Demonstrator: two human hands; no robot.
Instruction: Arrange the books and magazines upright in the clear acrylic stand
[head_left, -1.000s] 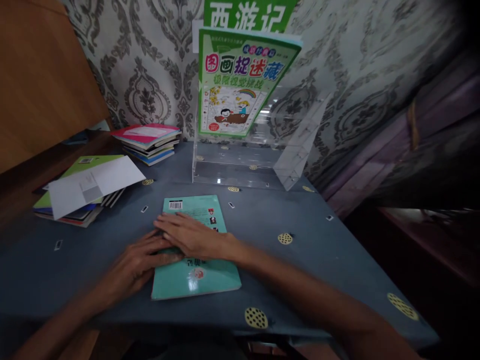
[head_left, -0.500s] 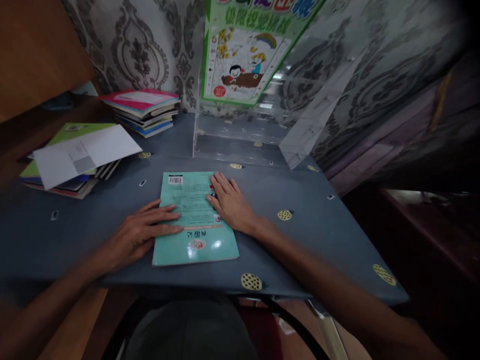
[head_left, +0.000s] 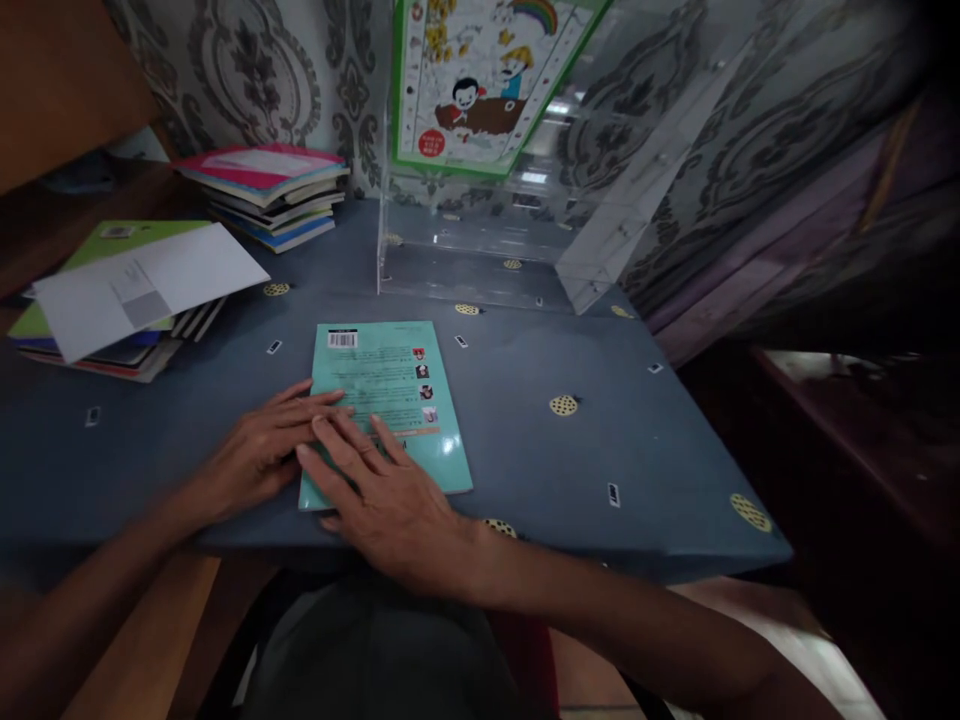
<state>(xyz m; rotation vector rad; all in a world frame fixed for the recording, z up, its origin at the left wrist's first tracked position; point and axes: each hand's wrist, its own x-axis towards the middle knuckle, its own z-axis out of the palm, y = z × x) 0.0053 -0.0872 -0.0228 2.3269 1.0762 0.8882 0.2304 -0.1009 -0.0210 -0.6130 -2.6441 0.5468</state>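
A thin turquoise book (head_left: 375,360) lies shut and flat near the table's front edge, its barcode corner at the far left and its printing upside down to me. My left hand (head_left: 262,445) rests at the book's left edge, fingers stretched over the cover. Across the near left part of the book reaches my right hand (head_left: 386,490), its fingers extended and spread a little. The right fingertips meet or overlap those of the left hand; whether they touch I cannot tell. Much of the book's near end is hidden beneath the right hand.
On the left stand two stacks of books, one topped by a white book (head_left: 154,285), the other by a pink book (head_left: 262,168). A clear acrylic rack (head_left: 480,285) at the back holds a green picture book (head_left: 480,100). The blue tablecloth (head_left: 525,440) has pineapple prints.
My right hand has moved from the book's far right edge toward me and left, over the near end. The left hand stays at the left edge. The view has shifted slightly.
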